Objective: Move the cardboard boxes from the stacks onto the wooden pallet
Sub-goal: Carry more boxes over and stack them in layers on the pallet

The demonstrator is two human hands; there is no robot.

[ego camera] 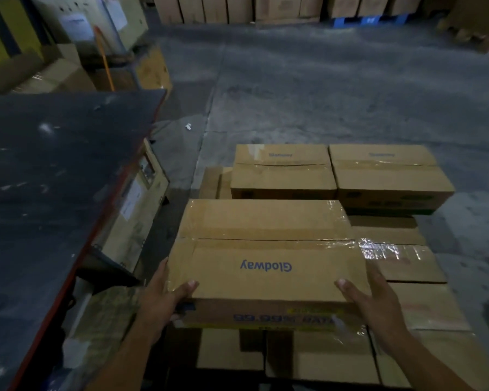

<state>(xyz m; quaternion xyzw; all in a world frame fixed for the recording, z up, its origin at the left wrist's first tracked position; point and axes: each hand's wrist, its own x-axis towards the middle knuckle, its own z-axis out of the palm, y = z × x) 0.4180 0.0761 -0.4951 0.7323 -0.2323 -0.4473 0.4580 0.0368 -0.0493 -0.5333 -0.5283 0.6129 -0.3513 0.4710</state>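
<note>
A taped cardboard box (266,249) printed "Glodway" is held in front of me, above the wooden pallet (212,182). My left hand (161,297) clasps its near left corner and my right hand (373,300) clasps its near right corner, thumbs on the top face. Two more boxes lie side by side at the pallet's far end, a left one (283,173) and a right one (387,176). A lower box (401,261) with shiny tape lies to the right of the held box. Bare pallet slats show at the far left.
A large dark slab (54,179) with a red edge fills the left side, resting on yellowish crates (136,204). More flat boxes (322,359) lie below my hands. Grey concrete floor (322,94) stretches ahead to rows of stacked cartons (237,9) and a blue pallet (370,21).
</note>
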